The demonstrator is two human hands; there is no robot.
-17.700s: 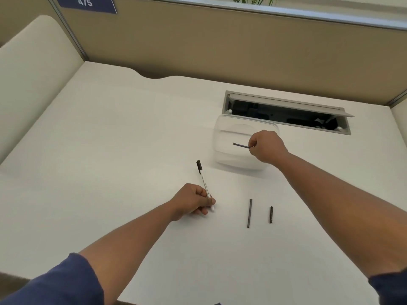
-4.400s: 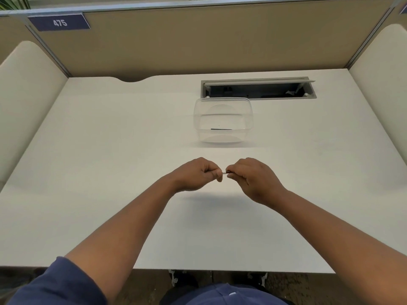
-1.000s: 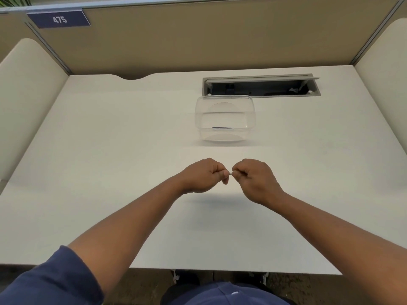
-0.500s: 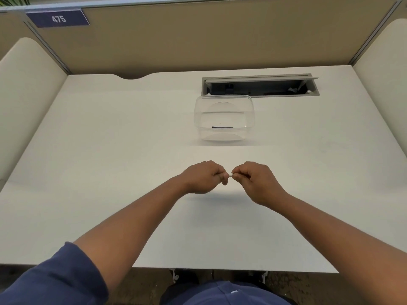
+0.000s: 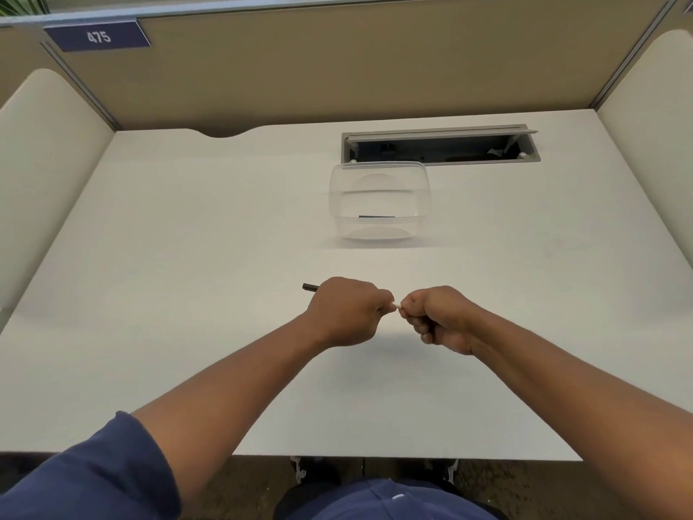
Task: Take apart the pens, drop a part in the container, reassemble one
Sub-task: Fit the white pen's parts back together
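Note:
My left hand (image 5: 347,311) is closed around a pen (image 5: 309,287); its black end sticks out to the left of the fist and a white tip shows at the right. My right hand (image 5: 435,319) pinches that white tip between thumb and fingers. Both fists meet just above the white desk (image 5: 168,257). Most of the pen is hidden inside the hands. Farther back stands a clear plastic container (image 5: 379,200) with a thin dark pen part (image 5: 377,217) lying on its bottom.
An open grey cable tray (image 5: 438,144) is sunk into the desk just behind the container. Beige partition walls (image 5: 337,65) close off the back and both sides. The desk's front edge runs below my forearms.
The pen's black end now sticks out to the left of my left fist; half a second ago it was hidden. Both hands stay joined at the white tip.

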